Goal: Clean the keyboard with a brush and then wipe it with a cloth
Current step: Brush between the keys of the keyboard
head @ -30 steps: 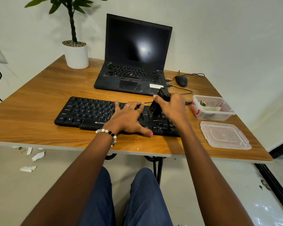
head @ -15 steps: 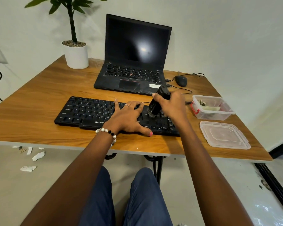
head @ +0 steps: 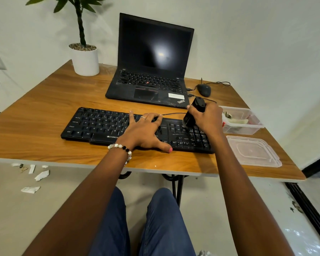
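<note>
A black keyboard [head: 100, 126] lies across the front of the wooden table [head: 44, 108]. My left hand [head: 146, 133] rests flat on its middle with fingers spread, thumb at the front edge. My right hand [head: 207, 120] grips a black brush [head: 193, 113], tilted with its bristles down on the keys at the keyboard's right end. A clear box [head: 242, 121] to the right holds a pale cloth-like item, only partly visible.
An open black laptop [head: 151, 61] stands behind the keyboard, a mouse [head: 204, 90] with cables to its right. A potted plant [head: 85, 58] is at the back left. A clear lid [head: 253, 151] lies front right. Paper scraps [head: 42, 175] litter the floor.
My right hand has moved the brush slightly rightward along the keys at the keyboard's right end. My left hand has stayed put.
</note>
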